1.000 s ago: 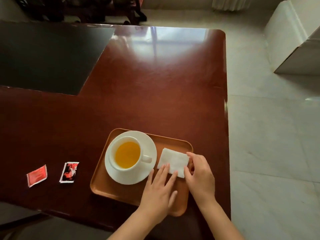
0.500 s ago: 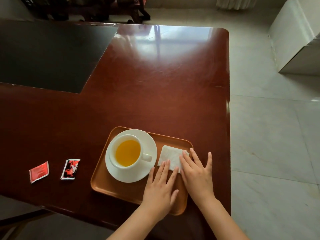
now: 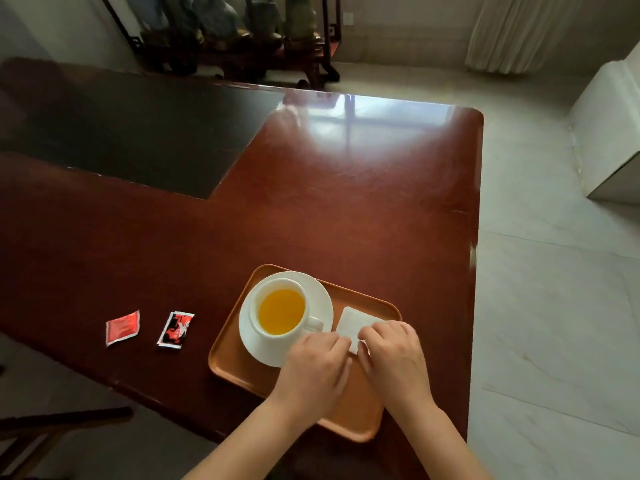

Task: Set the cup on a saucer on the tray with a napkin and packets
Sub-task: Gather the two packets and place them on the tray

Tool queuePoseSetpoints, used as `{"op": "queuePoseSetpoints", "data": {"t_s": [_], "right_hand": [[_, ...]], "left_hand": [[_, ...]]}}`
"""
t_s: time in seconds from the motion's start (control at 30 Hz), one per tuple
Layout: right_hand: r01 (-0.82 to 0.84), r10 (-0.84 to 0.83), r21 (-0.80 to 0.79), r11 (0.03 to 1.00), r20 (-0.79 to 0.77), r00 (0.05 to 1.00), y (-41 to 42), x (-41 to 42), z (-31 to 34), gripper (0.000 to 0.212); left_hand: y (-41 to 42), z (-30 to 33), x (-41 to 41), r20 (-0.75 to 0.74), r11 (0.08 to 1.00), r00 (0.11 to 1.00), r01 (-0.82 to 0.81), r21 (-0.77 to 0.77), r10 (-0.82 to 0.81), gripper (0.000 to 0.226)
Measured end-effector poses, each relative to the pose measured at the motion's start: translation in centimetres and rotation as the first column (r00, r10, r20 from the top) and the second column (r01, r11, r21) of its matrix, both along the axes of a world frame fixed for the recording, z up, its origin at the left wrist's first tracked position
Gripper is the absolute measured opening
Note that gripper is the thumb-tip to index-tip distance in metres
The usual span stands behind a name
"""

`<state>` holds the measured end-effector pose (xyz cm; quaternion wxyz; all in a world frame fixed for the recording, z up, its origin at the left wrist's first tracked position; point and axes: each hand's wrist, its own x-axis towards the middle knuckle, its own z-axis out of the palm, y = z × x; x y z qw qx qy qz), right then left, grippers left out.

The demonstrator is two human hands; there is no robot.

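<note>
White cup (image 3: pixel 281 311) of yellow-orange liquid upright on white saucer (image 3: pixel 322 301), handle toward the right. Saucer on the left half of the orange-brown tray (image 3: pixel 228 355), near the right front of the glossy red-brown table (image 3: pixel 346 209). White folded napkin (image 3: pixel 353 322) flat on the tray just right of the saucer, its near part hidden under fingers. Left hand (image 3: pixel 317 367) knuckles up, fingers curled down at the napkin's near left corner, partly over the saucer's rim; whether pinching the paper or only pressing on it, cannot tell. Right hand (image 3: pixel 393 355) likewise curled, fingertips down on the napkin's near right edge; grip also impossible to tell. Both hands close together, almost touching, over the tray's right half. Bare forearms entering from the bottom edge.

Two packets off the tray, on the table well to its left: red packet (image 3: pixel 122 328) farthest left, red, black and white packet (image 3: pixel 176 329) between it and the tray, both lying flat, apart from each other.

Dark inset panel (image 3: pixel 131 133) across the table's far left. Pale tiled floor (image 3: pixel 554 306) to the right, curtain (image 3: pixel 512 29) at top right, dark wooden stand (image 3: pixel 242 39) with blurred objects beyond the table.
</note>
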<state>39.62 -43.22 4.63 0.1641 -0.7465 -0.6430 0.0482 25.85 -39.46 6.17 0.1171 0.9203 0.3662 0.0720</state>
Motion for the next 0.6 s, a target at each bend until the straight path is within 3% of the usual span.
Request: {"op": "queuePoseSetpoints", "data": {"t_s": [0.27,0.6], "right_hand": [[-0.225,0.223,0.016,0.974,0.057,0.973,2.1,-5.9,4.4,0.020],[-0.426,0.421,0.031,0.904,0.101,0.901,4.7,-14.9,5.7,0.017]], "left_hand": [[1.4,4.2,-6.8,-0.033,0.947,0.959,-0.272,0.170,0.281,0.006],[1.4,4.6,-17.5,-0.059,0.855,0.859,-0.496,0.151,0.508,0.009]]}}
